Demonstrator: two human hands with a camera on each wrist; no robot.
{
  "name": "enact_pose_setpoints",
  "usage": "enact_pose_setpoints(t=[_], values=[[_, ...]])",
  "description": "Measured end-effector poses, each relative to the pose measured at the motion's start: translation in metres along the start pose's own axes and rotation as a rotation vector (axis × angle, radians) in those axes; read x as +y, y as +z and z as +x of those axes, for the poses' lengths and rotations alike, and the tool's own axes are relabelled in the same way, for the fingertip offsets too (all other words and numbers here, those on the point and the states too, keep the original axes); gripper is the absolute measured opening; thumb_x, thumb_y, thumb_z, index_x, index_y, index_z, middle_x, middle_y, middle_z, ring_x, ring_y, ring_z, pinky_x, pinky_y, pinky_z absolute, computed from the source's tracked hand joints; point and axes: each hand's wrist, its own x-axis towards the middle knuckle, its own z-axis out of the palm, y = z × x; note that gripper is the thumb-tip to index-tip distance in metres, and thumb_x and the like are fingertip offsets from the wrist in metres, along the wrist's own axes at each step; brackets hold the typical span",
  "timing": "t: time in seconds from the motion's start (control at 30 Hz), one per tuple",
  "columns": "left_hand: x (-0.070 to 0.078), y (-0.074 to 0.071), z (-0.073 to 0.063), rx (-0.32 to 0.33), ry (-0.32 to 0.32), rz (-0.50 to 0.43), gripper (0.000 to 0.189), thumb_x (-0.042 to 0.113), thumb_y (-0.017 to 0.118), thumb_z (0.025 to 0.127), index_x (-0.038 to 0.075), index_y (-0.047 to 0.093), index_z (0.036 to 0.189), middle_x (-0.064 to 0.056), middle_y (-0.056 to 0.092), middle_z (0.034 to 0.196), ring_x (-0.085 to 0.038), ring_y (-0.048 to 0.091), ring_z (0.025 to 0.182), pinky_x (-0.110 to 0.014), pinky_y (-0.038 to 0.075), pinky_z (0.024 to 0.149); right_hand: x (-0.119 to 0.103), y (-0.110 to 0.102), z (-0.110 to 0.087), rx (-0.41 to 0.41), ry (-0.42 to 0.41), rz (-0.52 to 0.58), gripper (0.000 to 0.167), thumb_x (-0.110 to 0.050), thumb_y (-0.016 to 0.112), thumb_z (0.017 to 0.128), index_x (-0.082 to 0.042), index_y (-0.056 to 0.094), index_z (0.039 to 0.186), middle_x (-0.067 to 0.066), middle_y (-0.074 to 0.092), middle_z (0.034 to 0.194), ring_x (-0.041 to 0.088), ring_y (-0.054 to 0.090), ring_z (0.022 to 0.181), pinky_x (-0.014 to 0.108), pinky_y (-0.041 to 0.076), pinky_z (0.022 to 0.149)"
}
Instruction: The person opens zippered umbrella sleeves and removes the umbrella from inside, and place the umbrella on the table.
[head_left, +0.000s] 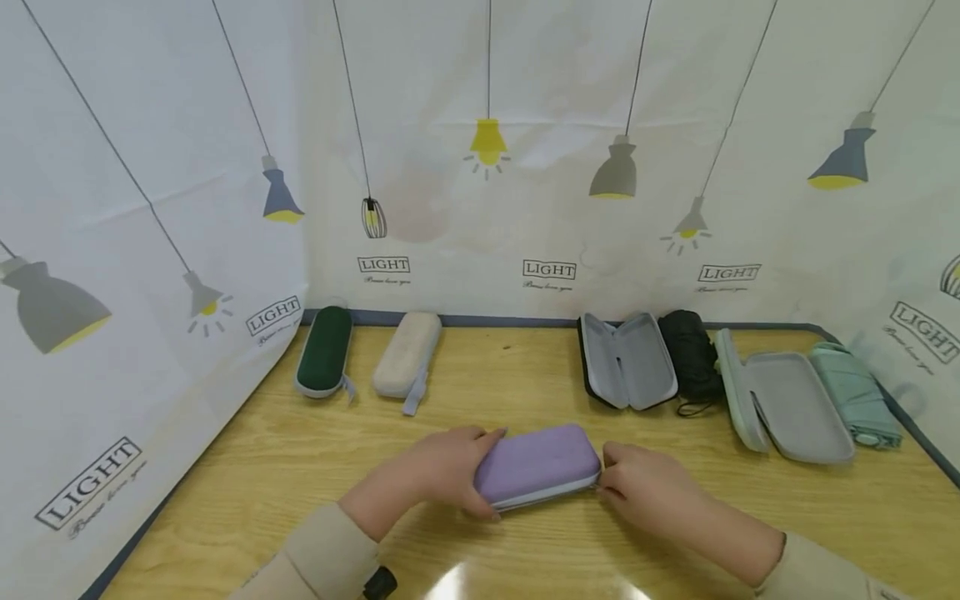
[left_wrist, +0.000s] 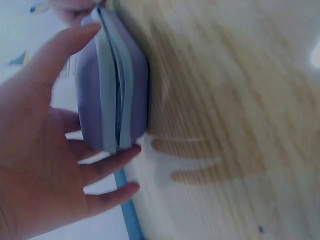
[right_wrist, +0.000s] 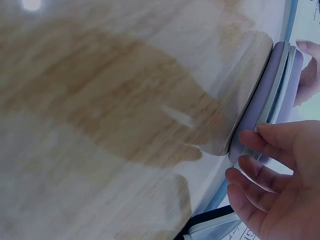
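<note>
Soft, fairly even light fills the head view, the backdrop (head_left: 187, 50) paler on its left than on its right. Near the bottom edge, 2 glare patches (head_left: 447, 582) burn out on the table (head_left: 487, 383). Both wrist views look dimmer, bluish and hazy, softening the purple case (left_wrist: 90, 95); dark patches (right_wrist: 135, 100) break the table's pale sheen, and 1 blown-out spot (left_wrist: 316, 55) sits at each frame's edge.
</note>
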Motion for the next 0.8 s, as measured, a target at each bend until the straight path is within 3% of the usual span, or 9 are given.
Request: enact_pose_setpoints(t=[0.13, 0.27, 0.57, 0.8], values=[[0.009, 0.003, 0.000, 0.057, -0.011, 0.134, 0.116, 0.072, 0.076, 0.065, 0.006, 0.034, 0.151, -0.010, 0.049, 0.141, -0.026, 0.050, 0.124, -0.042, 0.046, 0.096, 0.001, 0.001, 0.000, -0.010, 0.005, 0.010, 0.015, -0.015, 0.076, 0.083, -0.018, 0.069, 0.071, -0.011, 0.042, 0.076, 0.003, 0.041, 0.064, 0.026, 0.040, 0.053], [0.015, 0.003, 0.001, 0.070, -0.037, 0.174, 0.113, 0.067, 0.080, 0.065, 0.003, 0.039, 0.148, -0.010, 0.050, 0.141, -0.028, 0.050, 0.125, -0.044, 0.046, 0.096, 0.001, 0.000, 0.000, -0.019, -0.005, 0.021, 0.015, -0.015, 0.076, 0.083, -0.018, 0.070, 0.070, -0.011, 0.044, 0.078, 0.003, 0.043, 0.065, 0.026, 0.041, 0.054], [0.012, -0.003, 0.007, 0.022, -0.032, 0.125, 0.103, 0.052, 0.087, 0.065, 0.008, 0.042, 0.147, -0.007, 0.050, 0.142, -0.026, 0.049, 0.124, -0.043, 0.044, 0.098, 0.009, 0.002, -0.008, -0.021, 0.001, 0.025, 0.014, -0.016, 0.078, 0.081, -0.019, 0.071, 0.069, -0.012, 0.047, 0.080, 0.002, 0.044, 0.067, 0.025, 0.043, 0.055], [0.006, -0.004, 0.012, 0.021, 0.023, 0.071, 0.097, 0.041, 0.091, 0.064, 0.010, 0.046, 0.144, -0.007, 0.052, 0.139, -0.025, 0.050, 0.124, -0.039, 0.042, 0.102, 0.018, 0.003, -0.010, -0.018, 0.013, 0.032, 0.014, -0.015, 0.078, 0.081, -0.022, 0.072, 0.070, -0.012, 0.051, 0.083, 0.002, 0.049, 0.069, 0.025, 0.045, 0.056]])
